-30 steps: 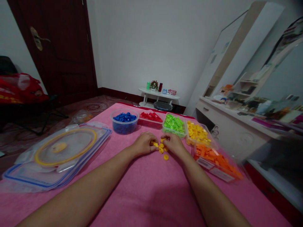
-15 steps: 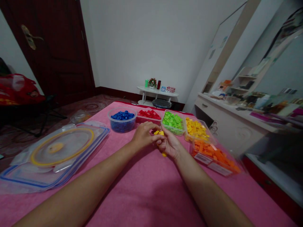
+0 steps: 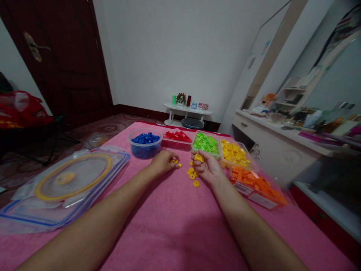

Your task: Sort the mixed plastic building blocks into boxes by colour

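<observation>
My right hand [image 3: 208, 167] is raised a little, palm turned up, with its fingers closed around a small yellow building-block piece [image 3: 199, 158]. To the left, my left hand [image 3: 164, 162] is low at the cloth, fingers curled over a few small yellow bricks [image 3: 175, 162]; their exact shape is partly hidden. Between the hands, several round yellow pieces [image 3: 192, 176] lie loose on the pink cloth [image 3: 169, 218], some with a hole in the middle. One yellow disc [image 3: 196, 183] lies nearest to me, apart from the others.
Behind my hands stand tubs of blue pieces [image 3: 146, 145], red pieces [image 3: 177, 139] and green pieces [image 3: 205, 143]. Tubs of yellow bricks [image 3: 235, 153] and orange bricks [image 3: 258, 184] are on the right. Stacked clear lids [image 3: 93, 192] lie at left.
My hands, together before, have moved apart. My left hand went left and down to yellow bricks on the cloth; my right keeps the yellow piece. The loose round pieces now show.
</observation>
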`<state>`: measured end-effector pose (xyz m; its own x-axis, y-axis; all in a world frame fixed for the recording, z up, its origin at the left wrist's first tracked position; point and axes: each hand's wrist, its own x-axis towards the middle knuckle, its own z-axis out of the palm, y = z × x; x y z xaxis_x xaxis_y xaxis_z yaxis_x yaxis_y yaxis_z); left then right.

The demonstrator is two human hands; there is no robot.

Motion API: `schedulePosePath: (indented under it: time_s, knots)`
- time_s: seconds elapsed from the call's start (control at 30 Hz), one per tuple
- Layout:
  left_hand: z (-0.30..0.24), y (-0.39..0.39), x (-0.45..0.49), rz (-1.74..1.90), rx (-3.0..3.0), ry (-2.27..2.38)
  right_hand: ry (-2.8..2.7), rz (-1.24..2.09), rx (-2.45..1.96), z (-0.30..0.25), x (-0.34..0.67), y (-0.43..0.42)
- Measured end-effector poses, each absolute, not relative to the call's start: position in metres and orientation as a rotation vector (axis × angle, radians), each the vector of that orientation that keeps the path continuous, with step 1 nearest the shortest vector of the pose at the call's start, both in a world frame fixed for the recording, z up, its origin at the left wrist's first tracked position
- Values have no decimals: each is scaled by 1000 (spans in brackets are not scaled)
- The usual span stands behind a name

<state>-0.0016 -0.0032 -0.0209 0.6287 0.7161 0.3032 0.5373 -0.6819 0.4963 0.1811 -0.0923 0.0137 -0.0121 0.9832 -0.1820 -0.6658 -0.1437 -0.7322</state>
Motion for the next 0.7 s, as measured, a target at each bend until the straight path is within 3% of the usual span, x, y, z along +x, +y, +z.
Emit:
schedulePosePath:
  time_s: [0.4,0.6,0.7]
  knots:
    - [-35,2,-1,775,2387,1173,-602,1463,-930,12,166,-96]
    - [5,-14,10,1300,1848,851,-530,1602,-987,12,153,-99]
    - [28,-40,20,1385,1761,666,-495,1774,-877,16,143,-103]
